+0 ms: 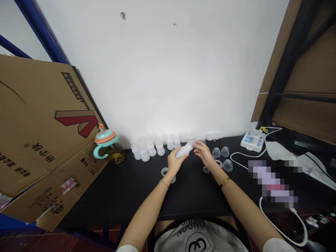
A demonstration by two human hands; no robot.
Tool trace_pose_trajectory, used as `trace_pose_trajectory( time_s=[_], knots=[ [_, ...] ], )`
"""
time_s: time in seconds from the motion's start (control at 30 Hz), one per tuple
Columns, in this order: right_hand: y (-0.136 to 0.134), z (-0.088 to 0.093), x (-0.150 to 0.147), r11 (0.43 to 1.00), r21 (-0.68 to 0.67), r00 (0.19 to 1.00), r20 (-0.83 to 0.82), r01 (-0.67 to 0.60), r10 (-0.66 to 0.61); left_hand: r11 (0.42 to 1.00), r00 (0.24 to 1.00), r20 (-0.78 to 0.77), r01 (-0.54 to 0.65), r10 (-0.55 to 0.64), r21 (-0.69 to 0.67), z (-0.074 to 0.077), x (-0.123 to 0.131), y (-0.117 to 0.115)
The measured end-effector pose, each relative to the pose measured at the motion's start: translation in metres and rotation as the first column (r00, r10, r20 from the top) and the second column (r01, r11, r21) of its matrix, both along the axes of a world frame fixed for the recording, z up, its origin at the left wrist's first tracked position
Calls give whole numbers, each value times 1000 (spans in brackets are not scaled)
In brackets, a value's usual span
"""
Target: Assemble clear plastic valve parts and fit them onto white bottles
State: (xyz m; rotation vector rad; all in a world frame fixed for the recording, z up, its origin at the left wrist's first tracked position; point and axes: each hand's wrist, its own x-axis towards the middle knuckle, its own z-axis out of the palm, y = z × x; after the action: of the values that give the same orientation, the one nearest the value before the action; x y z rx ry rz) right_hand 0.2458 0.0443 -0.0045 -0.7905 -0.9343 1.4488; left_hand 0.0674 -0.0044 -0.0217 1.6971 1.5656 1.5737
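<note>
One bottle (pixel 180 153), within left fingers (pixel 183 159), right fingers (pixel 198 145) at clear top (pixel 190 144).

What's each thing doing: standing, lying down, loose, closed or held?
Held bottle, tilted
Left hand, closed around it
Right hand, fingers at its top
Jug, lid on
White bottles beside jug, standing
Rightmost bottle, lying down
Clear caps, loose
Ring, lying flat

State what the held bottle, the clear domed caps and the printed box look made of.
Held bottle: perhaps plastic or silicone, smooth; milky, translucent. Domed caps: likely plastic, glossy; transparent with highlights. Printed box: matte cardboard, by its brown surface and fold.
</note>
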Motion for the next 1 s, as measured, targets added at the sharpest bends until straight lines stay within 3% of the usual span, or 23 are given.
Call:
trace_pose_trajectory(
  time_s=[1.0],
  knots=[
    [0,-1,0,1000,14,1000,28,-5,5,1000,999,-29,24,-24,-6,-1,-2,1]
  ],
)
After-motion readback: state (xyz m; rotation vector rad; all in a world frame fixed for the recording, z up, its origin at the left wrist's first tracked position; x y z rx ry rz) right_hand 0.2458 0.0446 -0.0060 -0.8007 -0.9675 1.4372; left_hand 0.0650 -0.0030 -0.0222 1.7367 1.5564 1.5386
